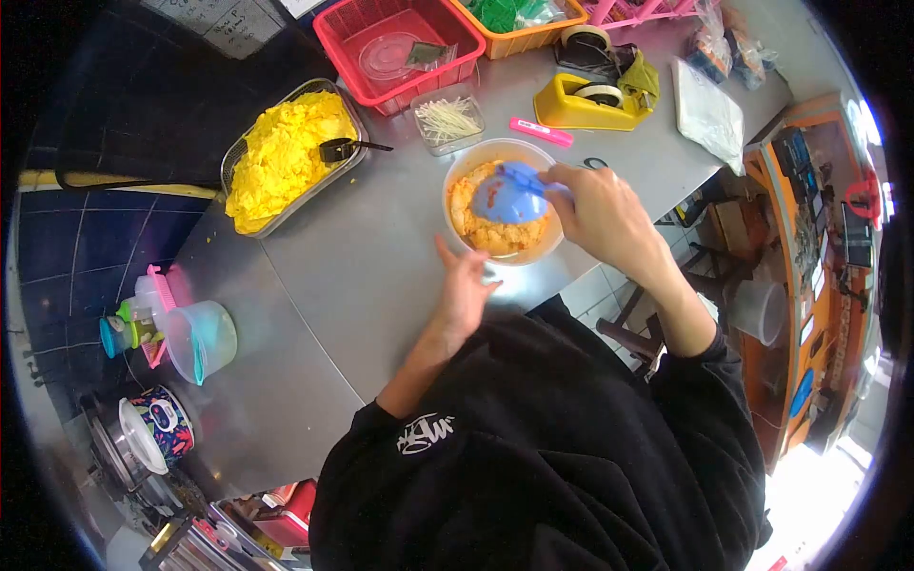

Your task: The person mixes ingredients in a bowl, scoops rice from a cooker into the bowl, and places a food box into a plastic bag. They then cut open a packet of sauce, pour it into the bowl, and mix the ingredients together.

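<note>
Left of the work area, a measuring jug (202, 340) and small bottles (129, 328) stand near the bench (362, 276) edge, well apart from the hands. Further along, a metal tray of yellow food (286, 157) holds a black scoop (338, 149).

The left hand (465, 290) rests against the near wall of the bowl (455, 181), fingers (449, 255) extended and released, bracing rather than gripping. The bowl sits on the bench in front of the person and is filled with orange rice (481, 228).

The right hand (600, 214) is above the bowl's right rim, its fingers clenched on the handle of a blue paddle (509, 193) whose blade lies on the rice.

Probable faults:
- Bowl slide. The left hand only steadies one side; a firm push of the paddle could shift or tip the bowl on the smooth steel surface.
- Spillage. The rice sits high toward the rim, so a sweeping stroke could carry grains over the edge onto the bench.
- Collision. The toothpick container (449, 122) and pink marker (541, 132) lie just beyond the bowl; a displaced bowl could knock them.

To the right, a yellow tape dispenser (586, 107) stands clear.
</note>
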### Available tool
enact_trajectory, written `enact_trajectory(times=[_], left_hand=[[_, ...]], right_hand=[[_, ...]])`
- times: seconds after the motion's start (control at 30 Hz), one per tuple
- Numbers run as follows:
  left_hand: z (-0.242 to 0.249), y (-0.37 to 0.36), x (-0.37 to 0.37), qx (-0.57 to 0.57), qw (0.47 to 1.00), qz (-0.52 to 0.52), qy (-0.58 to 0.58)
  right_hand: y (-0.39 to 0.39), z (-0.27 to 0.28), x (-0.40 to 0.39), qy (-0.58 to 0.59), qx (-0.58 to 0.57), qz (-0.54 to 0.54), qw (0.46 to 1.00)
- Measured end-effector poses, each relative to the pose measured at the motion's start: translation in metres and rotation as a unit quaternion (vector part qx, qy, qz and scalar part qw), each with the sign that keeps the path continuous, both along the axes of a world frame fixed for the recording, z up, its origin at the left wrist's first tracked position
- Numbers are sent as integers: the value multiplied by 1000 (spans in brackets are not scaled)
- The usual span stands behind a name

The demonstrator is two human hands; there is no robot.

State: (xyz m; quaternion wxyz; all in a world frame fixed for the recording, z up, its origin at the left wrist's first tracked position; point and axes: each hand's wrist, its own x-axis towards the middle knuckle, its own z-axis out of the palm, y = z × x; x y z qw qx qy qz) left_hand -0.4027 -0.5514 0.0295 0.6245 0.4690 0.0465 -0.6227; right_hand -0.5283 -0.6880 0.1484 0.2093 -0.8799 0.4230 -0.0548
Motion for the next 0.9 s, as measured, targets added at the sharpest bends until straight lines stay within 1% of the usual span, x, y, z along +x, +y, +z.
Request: enact_trajectory(times=[0.03, 0.07, 0.1, 0.13, 0.2, 0.27, 0.3, 0.37, 0.4, 0.43, 0.53, 0.57, 0.67, 0.77, 0.8, 0.87, 0.9], left_hand=[[-10, 1, 17, -26, 1000, -14, -6], [-14, -2, 32, -52, 998, -27, -12], [-16, -7, 40, -65, 997, -42, -18], [-7, -15, 47, -79, 995, -57, -25], [-6, -29, 52, -114, 989, -90, -39], [-13, -39, 51, -153, 976, -145, -57], [-15, -42, 52, -172, 972, -153, -45], [-15, -37, 49, -197, 966, -165, -12], [-15, -34, 47, -192, 969, -153, -6], [-15, -34, 45, -188, 972, -144, -1], [-9, -34, 33, -182, 978, -102, 5], [-7, -29, 25, -178, 980, -86, 7], [6, -13, -6, -116, 992, -32, 24], [14, -4, -24, -150, 981, -74, 101], [16, -4, -27, -146, 980, -86, 105], [20, -7, -33, -141, 977, -110, 115], [19, -7, -35, -142, 977, -107, 119]], right_hand=[[5, 9, 0, 33, 6, -5, 999], [11, -5, 3, 62, 11, 12, 998], [19, -30, 8, 90, 16, 29, 995], [24, -44, 11, 119, 20, 45, 992], [13, -42, 15, 134, 47, 54, 988], [0, -29, 17, 145, 71, 50, 986], [3, -18, 16, 130, 54, 15, 990], [7, -20, 25, 77, 41, -15, 996], [11, -22, 30, 49, 37, -32, 998], [12, -50, 40, 133, 0, 16, 991], [9, -55, 40, 107, 20, 18, 994], [9, -48, 33, 59, 39, 19, 997], [31, -28, 4, -56, 42, -114, 991], [50, -20, -8, -4, 39, -243, 969], [50, -30, -7, 24, 43, -246, 968], [48, -68, -1, 80, 51, -251, 963], [46, -78, -2, 14, 32, -208, 978]])
